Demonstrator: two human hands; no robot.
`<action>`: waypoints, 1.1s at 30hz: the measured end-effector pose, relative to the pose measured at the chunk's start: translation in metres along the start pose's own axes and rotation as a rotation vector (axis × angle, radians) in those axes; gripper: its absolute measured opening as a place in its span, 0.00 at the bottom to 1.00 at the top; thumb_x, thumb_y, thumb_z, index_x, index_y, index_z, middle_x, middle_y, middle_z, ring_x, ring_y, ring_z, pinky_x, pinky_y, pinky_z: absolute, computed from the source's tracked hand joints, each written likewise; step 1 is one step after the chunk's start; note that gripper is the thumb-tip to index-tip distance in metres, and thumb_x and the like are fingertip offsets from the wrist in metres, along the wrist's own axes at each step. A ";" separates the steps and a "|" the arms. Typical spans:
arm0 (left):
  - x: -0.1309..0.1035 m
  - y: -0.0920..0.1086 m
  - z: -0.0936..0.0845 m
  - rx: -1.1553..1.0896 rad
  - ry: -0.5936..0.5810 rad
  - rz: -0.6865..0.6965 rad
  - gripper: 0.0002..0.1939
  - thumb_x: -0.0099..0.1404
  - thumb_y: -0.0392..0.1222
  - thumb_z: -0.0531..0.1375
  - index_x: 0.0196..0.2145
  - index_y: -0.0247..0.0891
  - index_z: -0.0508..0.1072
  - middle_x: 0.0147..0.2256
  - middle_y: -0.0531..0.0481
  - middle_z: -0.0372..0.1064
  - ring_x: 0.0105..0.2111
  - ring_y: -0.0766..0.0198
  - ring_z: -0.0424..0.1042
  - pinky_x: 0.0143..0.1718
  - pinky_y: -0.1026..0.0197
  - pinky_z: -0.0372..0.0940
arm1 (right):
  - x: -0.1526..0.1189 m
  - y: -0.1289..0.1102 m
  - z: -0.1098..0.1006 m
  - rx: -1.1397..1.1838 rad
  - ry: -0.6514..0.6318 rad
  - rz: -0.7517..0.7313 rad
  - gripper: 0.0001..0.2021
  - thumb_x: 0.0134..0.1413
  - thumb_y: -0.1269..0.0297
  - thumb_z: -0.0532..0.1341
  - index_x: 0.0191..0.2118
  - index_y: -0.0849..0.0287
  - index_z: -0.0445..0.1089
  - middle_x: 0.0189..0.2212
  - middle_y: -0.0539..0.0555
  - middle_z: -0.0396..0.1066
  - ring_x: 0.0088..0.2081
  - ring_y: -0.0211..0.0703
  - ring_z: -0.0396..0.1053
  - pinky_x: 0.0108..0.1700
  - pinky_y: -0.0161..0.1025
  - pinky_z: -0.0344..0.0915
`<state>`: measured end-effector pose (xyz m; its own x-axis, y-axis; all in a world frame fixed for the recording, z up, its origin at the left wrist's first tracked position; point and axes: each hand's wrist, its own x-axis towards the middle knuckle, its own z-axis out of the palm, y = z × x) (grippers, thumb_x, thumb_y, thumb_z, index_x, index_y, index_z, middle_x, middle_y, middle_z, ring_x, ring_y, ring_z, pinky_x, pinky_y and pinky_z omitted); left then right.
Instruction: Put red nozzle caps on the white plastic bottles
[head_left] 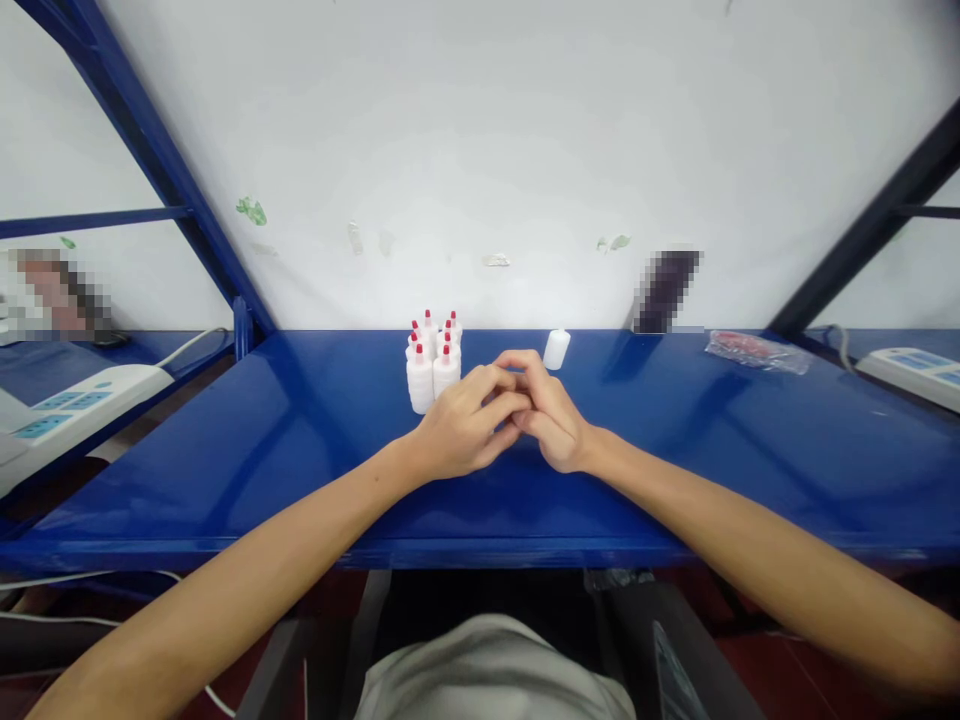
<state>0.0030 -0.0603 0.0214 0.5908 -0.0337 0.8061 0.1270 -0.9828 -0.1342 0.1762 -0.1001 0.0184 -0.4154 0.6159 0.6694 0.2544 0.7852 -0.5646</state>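
My left hand and my right hand meet over the middle of the table, fingers bent and touching each other. Whatever lies between the fingertips, if anything, is hidden. Just behind my left hand stands a tight cluster of white squeeze bottles with red-tipped nozzles, in two rows. A lone white bottle is behind my right hand, slightly tilted in view, and no red tip shows on it.
The blue table runs against a white wall. At the back right lies a clear plastic bag with red pieces inside. A blurred dark object leans on the wall. Power strips and blue metal posts flank both sides.
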 end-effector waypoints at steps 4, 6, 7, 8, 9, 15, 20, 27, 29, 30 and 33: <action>-0.001 -0.002 0.001 -0.045 -0.017 -0.052 0.05 0.68 0.35 0.56 0.41 0.36 0.70 0.40 0.44 0.65 0.37 0.61 0.67 0.36 0.58 0.69 | -0.001 0.004 0.005 0.117 0.023 0.112 0.27 0.46 0.70 0.50 0.56 0.56 0.53 0.34 0.50 0.68 0.26 0.41 0.65 0.26 0.39 0.63; -0.002 -0.003 0.002 -0.051 -0.021 -0.049 0.04 0.68 0.35 0.56 0.41 0.36 0.70 0.40 0.43 0.65 0.37 0.61 0.67 0.37 0.58 0.68 | -0.001 0.002 0.006 0.151 0.039 0.152 0.27 0.45 0.71 0.50 0.55 0.55 0.54 0.33 0.49 0.67 0.23 0.39 0.63 0.23 0.37 0.61; -0.002 -0.003 0.002 -0.049 -0.021 -0.048 0.05 0.68 0.36 0.56 0.41 0.36 0.70 0.40 0.43 0.65 0.37 0.61 0.67 0.37 0.58 0.68 | 0.000 0.000 0.007 0.160 0.042 0.165 0.27 0.45 0.71 0.50 0.54 0.55 0.54 0.33 0.49 0.67 0.23 0.38 0.62 0.23 0.36 0.60; -0.003 -0.003 0.002 -0.047 -0.021 -0.046 0.05 0.68 0.36 0.56 0.41 0.36 0.70 0.41 0.43 0.65 0.37 0.61 0.67 0.37 0.58 0.68 | 0.000 -0.002 0.006 0.167 0.042 0.176 0.27 0.44 0.71 0.50 0.54 0.55 0.54 0.34 0.49 0.67 0.23 0.38 0.62 0.23 0.36 0.60; -0.003 -0.003 0.003 -0.044 -0.021 -0.044 0.05 0.68 0.37 0.56 0.42 0.36 0.70 0.40 0.43 0.64 0.37 0.61 0.66 0.36 0.58 0.68 | 0.001 -0.005 0.006 0.170 0.039 0.186 0.27 0.44 0.71 0.50 0.54 0.55 0.54 0.34 0.49 0.67 0.23 0.37 0.61 0.22 0.36 0.60; -0.005 0.000 0.005 -0.012 -0.035 -0.042 0.06 0.69 0.38 0.55 0.42 0.37 0.69 0.40 0.43 0.64 0.35 0.61 0.64 0.36 0.56 0.67 | 0.002 -0.011 0.005 0.172 0.033 0.185 0.26 0.44 0.71 0.51 0.53 0.55 0.54 0.32 0.48 0.65 0.22 0.36 0.59 0.23 0.35 0.59; -0.005 -0.005 0.003 -0.072 0.013 -0.119 0.05 0.70 0.36 0.52 0.42 0.38 0.66 0.40 0.44 0.64 0.40 0.59 0.66 0.40 0.55 0.68 | 0.002 -0.001 0.010 0.235 0.086 0.157 0.21 0.55 0.61 0.55 0.55 0.54 0.54 0.34 0.47 0.65 0.22 0.35 0.62 0.23 0.35 0.61; -0.004 -0.014 -0.011 0.027 0.116 -0.112 0.05 0.67 0.38 0.53 0.33 0.38 0.63 0.32 0.48 0.63 0.32 0.62 0.63 0.34 0.57 0.64 | 0.018 0.003 -0.013 0.110 0.354 0.233 0.05 0.59 0.63 0.55 0.39 0.57 0.64 0.22 0.43 0.60 0.17 0.33 0.61 0.20 0.34 0.58; -0.003 -0.015 -0.012 0.095 0.096 -0.079 0.05 0.66 0.38 0.54 0.30 0.38 0.64 0.30 0.48 0.63 0.31 0.62 0.62 0.32 0.58 0.62 | 0.030 0.011 -0.030 0.090 0.458 0.242 0.03 0.56 0.66 0.55 0.36 0.57 0.65 0.20 0.44 0.60 0.16 0.34 0.62 0.20 0.34 0.57; -0.003 -0.016 -0.012 0.122 0.089 -0.074 0.06 0.65 0.38 0.55 0.29 0.38 0.64 0.30 0.48 0.63 0.30 0.62 0.62 0.31 0.58 0.62 | 0.036 0.016 -0.040 0.076 0.513 0.247 0.04 0.54 0.67 0.54 0.35 0.56 0.65 0.19 0.44 0.59 0.16 0.34 0.62 0.20 0.34 0.57; -0.003 -0.018 -0.012 0.175 0.066 -0.088 0.06 0.64 0.38 0.55 0.29 0.38 0.65 0.29 0.49 0.64 0.30 0.62 0.62 0.31 0.59 0.61 | 0.052 0.041 -0.070 0.013 0.671 0.275 0.04 0.49 0.69 0.53 0.31 0.56 0.65 0.18 0.44 0.57 0.17 0.35 0.63 0.20 0.34 0.57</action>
<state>-0.0104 -0.0442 0.0280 0.5184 0.0335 0.8545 0.3156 -0.9362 -0.1548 0.2263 -0.0315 0.0642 0.2885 0.7012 0.6520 0.2607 0.5976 -0.7582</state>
